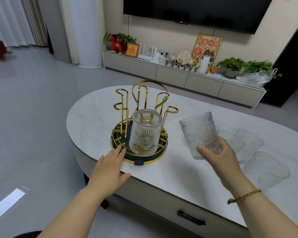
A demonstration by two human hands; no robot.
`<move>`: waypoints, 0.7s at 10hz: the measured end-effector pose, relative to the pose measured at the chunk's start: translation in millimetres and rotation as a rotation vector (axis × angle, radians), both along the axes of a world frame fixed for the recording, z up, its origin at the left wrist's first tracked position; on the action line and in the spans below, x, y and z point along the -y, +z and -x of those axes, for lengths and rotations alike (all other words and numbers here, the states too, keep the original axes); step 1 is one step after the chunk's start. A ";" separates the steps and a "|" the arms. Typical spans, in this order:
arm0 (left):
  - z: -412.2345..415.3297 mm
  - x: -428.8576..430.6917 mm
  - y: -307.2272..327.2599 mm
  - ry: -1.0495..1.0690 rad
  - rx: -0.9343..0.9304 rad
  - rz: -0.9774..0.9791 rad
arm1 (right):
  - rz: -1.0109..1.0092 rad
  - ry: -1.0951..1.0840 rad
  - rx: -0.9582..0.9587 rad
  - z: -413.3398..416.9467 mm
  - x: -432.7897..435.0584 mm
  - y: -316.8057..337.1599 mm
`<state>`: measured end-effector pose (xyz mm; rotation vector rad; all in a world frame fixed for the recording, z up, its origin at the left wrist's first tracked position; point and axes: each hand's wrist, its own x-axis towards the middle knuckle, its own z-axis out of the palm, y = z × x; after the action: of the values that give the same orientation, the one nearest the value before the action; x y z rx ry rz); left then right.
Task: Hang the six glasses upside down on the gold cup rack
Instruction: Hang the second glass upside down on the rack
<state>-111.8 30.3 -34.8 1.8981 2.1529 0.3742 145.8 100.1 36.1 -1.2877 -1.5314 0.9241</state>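
Glass (199,133) upright in my right hand (218,158), fingers clamped round its base, beside the gold rack (139,103), where one glass (144,133) hangs. My left hand (108,167), open, steadies the tray (144,161); I should invert it squarely over a free peg.

On the table (162,170), 1 glass (144,133) hangs on the rack (126,117), loose glasses (251,143) to its right.

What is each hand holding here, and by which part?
The right hand holds a patterned glass upright, fingers wrapped around its lower body near the base. The left hand holds nothing; its fingertips rest at the rim of the gold rack.
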 end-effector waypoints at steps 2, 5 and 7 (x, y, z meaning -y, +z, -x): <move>4.1 -6.4 -1.7 -0.017 -0.010 0.008 | -0.056 -0.018 0.204 -6.3 -13.0 37.2; 6.1 -4.7 -3.0 -0.025 0.000 0.017 | -0.116 0.072 0.549 7.7 -33.0 85.2; 5.6 -4.5 -2.4 -0.025 0.002 0.025 | -0.090 0.137 0.669 29.5 -48.1 100.9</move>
<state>-117.4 34.8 -37.2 1.9089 2.1208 0.3428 116.3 148.1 137.0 -1.5256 -2.1663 0.5095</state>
